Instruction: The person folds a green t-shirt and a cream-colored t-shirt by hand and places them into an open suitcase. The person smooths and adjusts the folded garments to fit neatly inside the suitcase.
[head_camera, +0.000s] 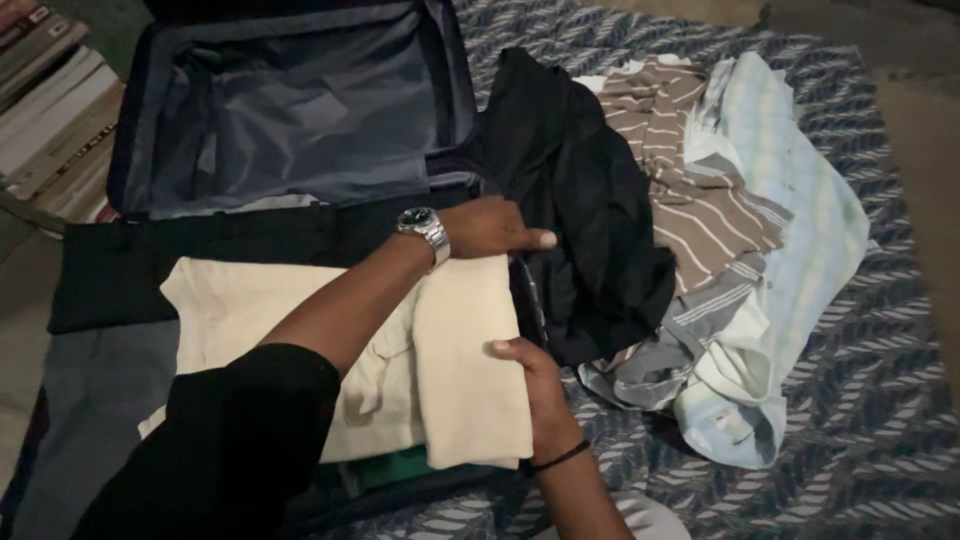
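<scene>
Your left hand (490, 228), the one with the silver watch (423, 226), lies flat with fingers stretched out on the top edge of the cream garment (460, 360), pressing it down rather than gripping it. Your right hand (530, 380), with a dark band at the wrist, pinches the right edge of that same garment between thumb and fingers.

The cream garment sits folded in the near half of the open suitcase (290, 110), on top of other clothes: a bit of green cloth (395, 465) peeks out under its lower edge and a black layer (200, 260) lies behind it. The suitcase lid stands open, its grey lining showing.

Just right of the suitcase, on the patterned bedspread (870, 400), there's a loose pile: a black garment (590, 210) touching the case, then a brown striped shirt (690, 170), then a pale blue shirt (800, 230). Stacked books (50, 100) are off at the far left.
</scene>
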